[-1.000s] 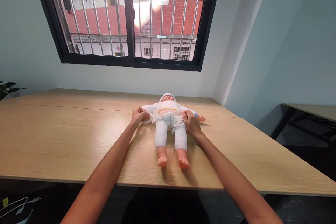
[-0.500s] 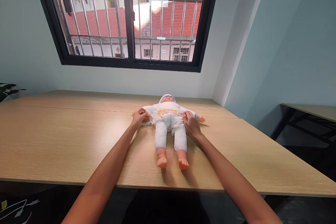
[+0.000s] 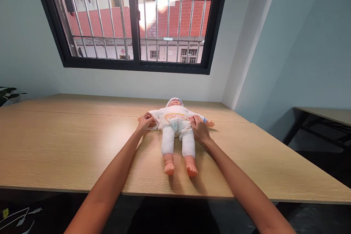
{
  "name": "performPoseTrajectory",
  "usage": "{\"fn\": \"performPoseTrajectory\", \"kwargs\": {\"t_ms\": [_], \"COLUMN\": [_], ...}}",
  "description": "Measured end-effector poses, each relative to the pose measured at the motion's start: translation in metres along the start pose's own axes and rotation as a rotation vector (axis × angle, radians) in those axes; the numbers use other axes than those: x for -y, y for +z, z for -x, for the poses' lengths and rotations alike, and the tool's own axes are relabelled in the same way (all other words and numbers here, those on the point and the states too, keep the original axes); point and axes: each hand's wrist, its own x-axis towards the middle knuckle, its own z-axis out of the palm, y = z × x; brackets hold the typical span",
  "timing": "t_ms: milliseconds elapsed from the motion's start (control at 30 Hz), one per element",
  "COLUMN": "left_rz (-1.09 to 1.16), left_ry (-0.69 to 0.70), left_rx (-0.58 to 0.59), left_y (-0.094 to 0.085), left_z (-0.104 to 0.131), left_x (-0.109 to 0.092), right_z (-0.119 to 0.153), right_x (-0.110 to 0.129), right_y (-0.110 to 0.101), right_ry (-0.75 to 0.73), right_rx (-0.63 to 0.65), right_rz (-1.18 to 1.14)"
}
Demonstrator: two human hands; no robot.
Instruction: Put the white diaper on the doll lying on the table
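Softly frilled diaper (image 3: 176,123), cloth-limbed doll (image 3: 168,142)

both hands (image 3: 144,121) (image 3: 199,128) curled, forearms (image 3: 116,166) (image 3: 229,162) extended forward

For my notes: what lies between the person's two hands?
The doll, diaper over its front, lies between left hand and right hand in the head view.

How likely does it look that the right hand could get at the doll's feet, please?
Probably yes: nothing covers the feet, but the right hand would need to leave the diaper.
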Motion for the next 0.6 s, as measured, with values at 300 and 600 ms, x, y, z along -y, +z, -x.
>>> {"fn": "performPoseTrajectory", "kwargs": {"t_ms": [300,600], "left_rz": [-0.009,-0.016], "left_ry": [0.010,0.021], "left_rx": [0.003,-0.016], "left_y": [0.0002,0.0000], "left_z": [0.0012,-0.0012], "left_x": [-0.0004,0.0016], "right_z": [-0.0004,-0.0001], "right_x": [0.0002,0.0012], "right_y": [0.0000,-0.0007], "right_ry": [-0.011,0.002], "right_rx": [0.000,0.005], "right_rz": [0.031,0.019]}}
